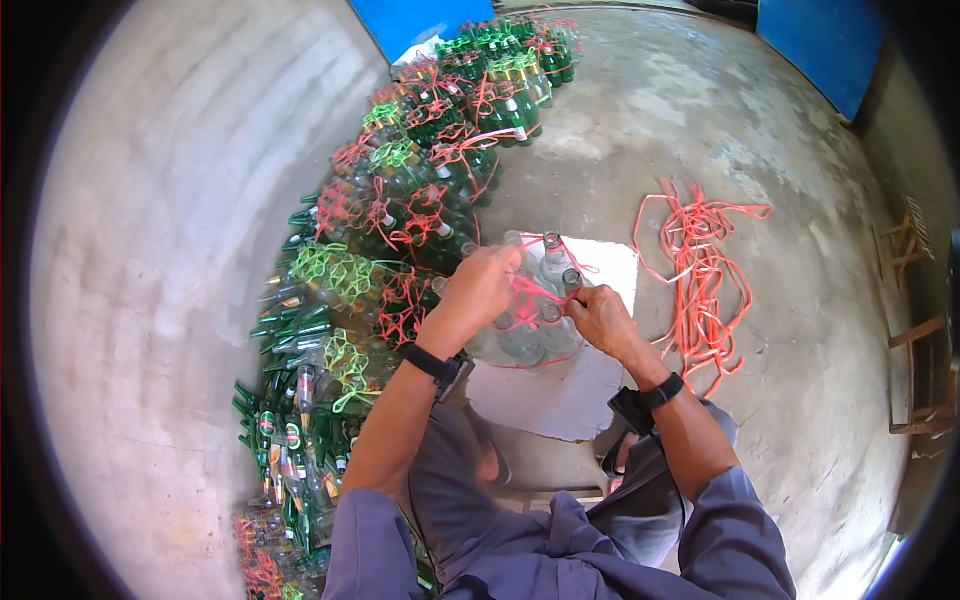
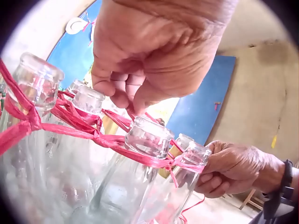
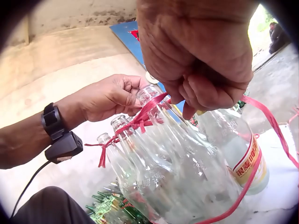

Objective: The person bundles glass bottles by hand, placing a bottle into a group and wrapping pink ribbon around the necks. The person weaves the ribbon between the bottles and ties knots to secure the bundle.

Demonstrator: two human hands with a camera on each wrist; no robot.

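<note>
Clear glass bottles (image 1: 555, 262) stand upright in a tight bunch between my hands, their necks linked by red plastic twine (image 2: 112, 142) knotted in places. My left hand (image 1: 485, 283) is over the near left side of the bunch; in the left wrist view its thumb and fingertips (image 2: 138, 106) come together on the twine just behind a bottle mouth. On the other side, my right hand (image 3: 201, 79) has its fingers curled round a strand of twine beside a bottle neck. From that hand a loose strand (image 3: 268, 114) trails off right. One bottle wears a yellow and red label (image 3: 247, 165).
A white board (image 1: 540, 400) lies under the bottles. Loose red twine (image 1: 705, 285) is heaped on the floor to the right. Along the left wall stand bundles of tied bottles (image 1: 430, 215), with loose green bottles (image 1: 290, 440) nearer. Wooden furniture (image 1: 925, 375) stands far right.
</note>
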